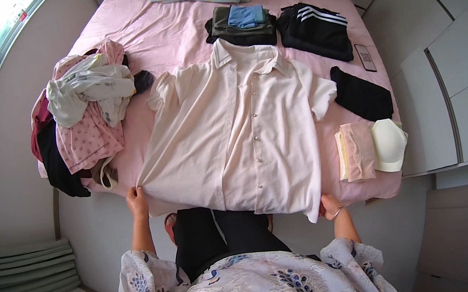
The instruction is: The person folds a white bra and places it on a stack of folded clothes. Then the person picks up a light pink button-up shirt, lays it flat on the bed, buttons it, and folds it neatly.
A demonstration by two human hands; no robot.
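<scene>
A cream short-sleeved blouse with a collar and a row of buttons lies spread on the pink bed, its collar toward the far side and its hem at the near edge. My left hand pinches the hem's left corner. At the opposite corner, my right hand has its fingers closed on the hem, partly hidden by the cloth. Between the two hands the hem hangs slightly over the bed edge, and soft folds run up the front of the blouse.
Left lies a heap of rumpled clothes. Beyond the blouse are a folded stack and black striped clothing. On the right are a phone, a folded black garment, folded pink cloth and a cream bra.
</scene>
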